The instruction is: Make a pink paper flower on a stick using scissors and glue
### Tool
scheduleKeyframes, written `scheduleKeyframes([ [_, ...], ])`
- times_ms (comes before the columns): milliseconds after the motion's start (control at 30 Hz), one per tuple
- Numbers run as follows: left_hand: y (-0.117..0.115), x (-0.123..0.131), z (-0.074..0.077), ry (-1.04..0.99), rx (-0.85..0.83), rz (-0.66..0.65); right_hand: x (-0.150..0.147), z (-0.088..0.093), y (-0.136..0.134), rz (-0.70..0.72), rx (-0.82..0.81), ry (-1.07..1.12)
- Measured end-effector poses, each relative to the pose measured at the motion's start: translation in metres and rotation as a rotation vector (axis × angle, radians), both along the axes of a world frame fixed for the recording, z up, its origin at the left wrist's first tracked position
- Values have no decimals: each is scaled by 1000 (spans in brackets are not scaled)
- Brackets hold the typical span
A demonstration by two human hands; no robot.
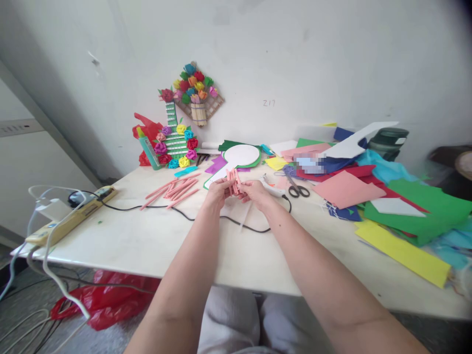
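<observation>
My left hand and my right hand meet over the middle of the table. Between their closed fingers they grip a small bundle of pink paper sticks, held roughly upright. More pink sticks lie in a loose pile to the left. Behind my hands is a white round piece with a handle and green edging. A white glue gun, partly hidden, rests just right of my right hand, and a clear glue stick shows below the hands.
Black-handled scissors and heaped coloured sheets lie to the right. A black cable crosses the table from a yellow power strip at the left. Paper-flower crafts and a green glue bottle stand at the back left.
</observation>
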State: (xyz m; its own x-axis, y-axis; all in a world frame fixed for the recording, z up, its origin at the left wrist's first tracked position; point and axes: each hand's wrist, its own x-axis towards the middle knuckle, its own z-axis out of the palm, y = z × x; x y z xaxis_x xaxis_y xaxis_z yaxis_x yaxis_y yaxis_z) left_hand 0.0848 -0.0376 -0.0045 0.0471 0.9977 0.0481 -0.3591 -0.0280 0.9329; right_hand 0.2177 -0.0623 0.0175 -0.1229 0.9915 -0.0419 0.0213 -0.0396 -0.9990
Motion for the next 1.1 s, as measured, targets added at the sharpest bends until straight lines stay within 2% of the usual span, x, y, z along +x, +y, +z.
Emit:
scheduleKeyframes([
  [233,-2,1,1,-4,-14,-4,1,0,-1,15,30,17],
  [433,-2,0,2,-13,-36,12,-1,-5,3,-9,92,-99],
  [633,0,-5,5,68,-8,272,-3,-10,11,-109,152,-456],
  [767,4,-7,7,188,153,488,-4,-8,7,-106,317,-773],
  [833,5,-7,9,208,212,533,-5,-7,4,-104,390,-887],
  [933,2,-5,11,176,234,491,-4,-5,1,-127,434,-996],
  [1100,-7,7,14,93,222,231,4,5,-3,-234,431,-1068],
])
